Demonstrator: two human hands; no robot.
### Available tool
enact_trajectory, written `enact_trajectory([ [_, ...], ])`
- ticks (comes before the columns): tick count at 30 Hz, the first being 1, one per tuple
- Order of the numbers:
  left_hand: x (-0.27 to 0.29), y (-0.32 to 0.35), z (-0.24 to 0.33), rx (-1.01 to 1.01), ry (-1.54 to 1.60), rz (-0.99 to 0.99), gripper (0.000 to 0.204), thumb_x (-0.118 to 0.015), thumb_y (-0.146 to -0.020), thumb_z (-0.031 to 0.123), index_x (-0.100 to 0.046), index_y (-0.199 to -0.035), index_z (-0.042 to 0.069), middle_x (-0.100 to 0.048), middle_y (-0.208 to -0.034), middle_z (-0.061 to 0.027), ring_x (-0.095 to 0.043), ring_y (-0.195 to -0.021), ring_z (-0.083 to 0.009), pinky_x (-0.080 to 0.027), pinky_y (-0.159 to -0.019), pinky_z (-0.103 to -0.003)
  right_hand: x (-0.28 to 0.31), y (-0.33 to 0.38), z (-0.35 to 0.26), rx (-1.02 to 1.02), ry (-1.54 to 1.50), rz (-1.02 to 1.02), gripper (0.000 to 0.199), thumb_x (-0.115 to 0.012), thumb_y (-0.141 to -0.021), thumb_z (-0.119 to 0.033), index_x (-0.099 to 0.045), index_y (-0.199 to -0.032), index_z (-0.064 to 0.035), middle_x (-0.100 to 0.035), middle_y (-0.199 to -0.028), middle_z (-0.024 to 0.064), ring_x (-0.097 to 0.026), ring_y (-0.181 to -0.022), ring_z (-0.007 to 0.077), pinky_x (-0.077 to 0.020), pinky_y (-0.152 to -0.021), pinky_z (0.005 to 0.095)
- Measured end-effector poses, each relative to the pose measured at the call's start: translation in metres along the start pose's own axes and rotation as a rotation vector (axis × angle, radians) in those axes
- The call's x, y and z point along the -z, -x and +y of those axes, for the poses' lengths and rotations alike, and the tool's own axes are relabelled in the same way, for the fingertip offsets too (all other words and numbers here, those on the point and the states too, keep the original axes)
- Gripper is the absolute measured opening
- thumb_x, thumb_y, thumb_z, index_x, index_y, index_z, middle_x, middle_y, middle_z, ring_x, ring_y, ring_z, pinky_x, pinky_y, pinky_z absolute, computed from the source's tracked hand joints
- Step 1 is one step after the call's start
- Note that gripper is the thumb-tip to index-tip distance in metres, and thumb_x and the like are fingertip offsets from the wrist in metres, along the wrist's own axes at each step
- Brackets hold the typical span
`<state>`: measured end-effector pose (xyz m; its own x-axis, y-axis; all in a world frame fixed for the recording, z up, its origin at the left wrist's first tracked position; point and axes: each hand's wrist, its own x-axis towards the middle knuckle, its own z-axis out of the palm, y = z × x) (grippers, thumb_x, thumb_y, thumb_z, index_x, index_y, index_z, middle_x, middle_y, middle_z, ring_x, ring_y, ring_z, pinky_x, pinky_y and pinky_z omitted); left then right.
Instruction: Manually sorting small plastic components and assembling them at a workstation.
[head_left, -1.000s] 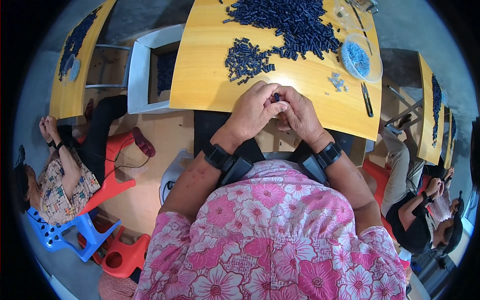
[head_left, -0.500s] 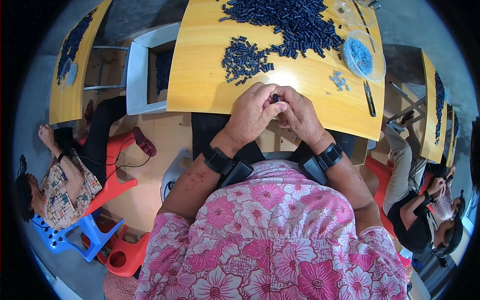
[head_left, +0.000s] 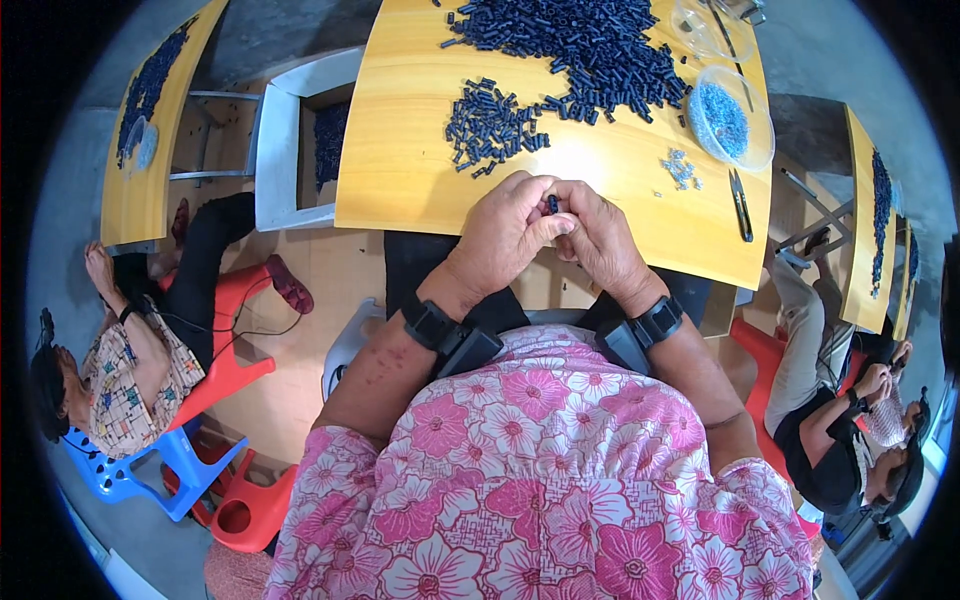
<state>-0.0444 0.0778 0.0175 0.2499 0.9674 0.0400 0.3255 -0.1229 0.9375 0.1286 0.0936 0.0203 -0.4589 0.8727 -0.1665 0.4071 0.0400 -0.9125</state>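
Note:
Over the near edge of the yellow table (head_left: 400, 150), my left hand (head_left: 505, 232) and my right hand (head_left: 600, 235) meet, fingers closed together. Between them they pinch a small dark cylindrical part (head_left: 552, 203); only its end shows, the rest is covered by fingers. Just beyond my hands lies a small pile of dark cylindrical parts (head_left: 490, 125), and farther back a much larger heap of the same kind (head_left: 590, 50). To the right are a few small clear pieces (head_left: 680, 170) loose on the tabletop and a clear tub (head_left: 752, 150) holding bluish clear pieces.
Black-handled snips (head_left: 740, 205) lie near the table's right edge, and another clear container (head_left: 700, 30) stands behind the tub. On the left, an open grey box (head_left: 280, 160) adjoins the table. Other people sit at tables on both sides, on red and blue stools (head_left: 240, 500).
My hands stay together around the dark part with only slight finger movement. The whole view has shifted a little.

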Motion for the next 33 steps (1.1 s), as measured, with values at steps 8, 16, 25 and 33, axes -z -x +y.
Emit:
enact_trajectory([
  [8, -0.002, 0.0, -0.003, -0.025, -0.006, 0.032, 0.039, -0.069, -0.087, 0.022, -0.058, -0.117, -0.001, -0.055, -0.087, -0.01, -0.057, -0.078, -0.022, -0.047, -0.073, -0.031, -0.001, -0.002, 0.0, 0.043, -0.008, 0.016, 0.023, -0.057, -0.094, -0.011, -0.055, -0.116, -0.0025, -0.06, -0.086, 0.0128, -0.06, -0.075, 0.0221, -0.0508, -0.071, 0.0339],
  [16, -0.008, 0.004, 0.0, 0.096, 0.349, 0.078, 0.051, -0.066, -0.09, 0.011, -0.049, -0.137, 0.0, -0.053, -0.087, 0.0006, -0.05, -0.074, -0.0054, -0.045, -0.068, -0.02, 0.01, 0.013, 0.001, 0.069, -0.048, 0.086, 0.022, -0.055, -0.096, -0.012, -0.055, -0.118, -0.0047, -0.057, -0.081, 0.008, -0.058, -0.07, 0.0201, -0.0491, -0.067, 0.0335],
  [25, -0.014, 0.001, -0.007, -0.007, 0.048, 0.06, 0.034, -0.064, -0.085, 0.002, -0.066, -0.119, 0.005, -0.051, -0.085, 0.0021, -0.049, -0.073, -0.0052, -0.044, -0.067, -0.019, 0.096, 0.132, 0.006, 0.134, 0.04, 0.848, 0.024, -0.054, -0.094, -0.005, -0.058, -0.117, -0.0023, -0.06, -0.086, 0.0053, -0.055, -0.063, 0.0106, -0.046, -0.057, 0.0235],
  [33, -0.013, 0.002, -0.007, 0.0, -0.001, 0.086, 0.034, -0.064, -0.084, 0.0, -0.066, -0.118, 0.005, -0.052, -0.086, 0.0022, -0.05, -0.074, -0.0062, -0.044, -0.068, -0.02, 0.14, 0.192, 0.115, -0.099, 0.074, 1.161, 0.025, -0.054, -0.095, -0.004, -0.055, -0.119, -0.0018, -0.059, -0.077, 0.0017, -0.051, -0.053, 0.0068, -0.0414, -0.048, 0.0206],
])
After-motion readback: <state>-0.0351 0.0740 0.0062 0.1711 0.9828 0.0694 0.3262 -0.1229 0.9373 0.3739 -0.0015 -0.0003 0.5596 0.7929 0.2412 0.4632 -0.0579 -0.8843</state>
